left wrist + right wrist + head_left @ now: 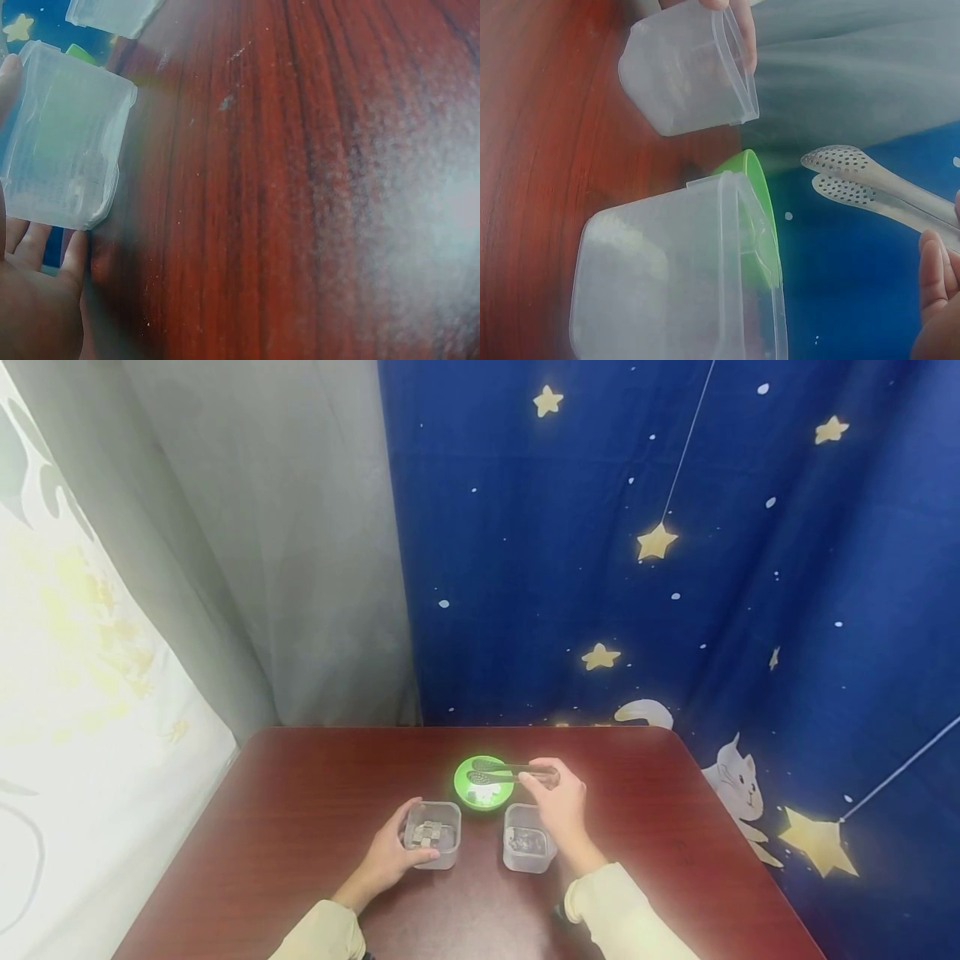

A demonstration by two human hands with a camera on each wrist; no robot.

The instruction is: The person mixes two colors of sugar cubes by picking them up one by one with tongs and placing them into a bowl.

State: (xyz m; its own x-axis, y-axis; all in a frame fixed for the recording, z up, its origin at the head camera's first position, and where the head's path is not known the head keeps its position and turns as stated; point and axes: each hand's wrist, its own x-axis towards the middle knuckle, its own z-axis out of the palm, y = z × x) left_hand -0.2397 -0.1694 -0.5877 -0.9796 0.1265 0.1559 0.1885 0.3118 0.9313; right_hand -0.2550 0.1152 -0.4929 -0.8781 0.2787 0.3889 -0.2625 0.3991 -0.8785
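Note:
My left hand [384,858] grips a clear plastic container [446,860], thumb on the near side and fingers around the left. Light squarish pieces [427,835] lie inside it. In my right hand [566,810] is a pair of tongs [889,184] with perforated tips, held slightly apart. Nothing shows between the tips in the right wrist view. They hover over a green bowl [460,787], which holds small pale and dark pieces too blurred to name. Below the right hand stands a second clear container [525,865] with greyish, shiny contents, their kind unclear.
Everything stands on a reddish-brown wooden table [322,793] with glare near its front. Behind the far edge hang a grey curtain [300,568] and a blue curtain [525,568] with stars. A bright white patterned cloth [90,693] hangs at the left.

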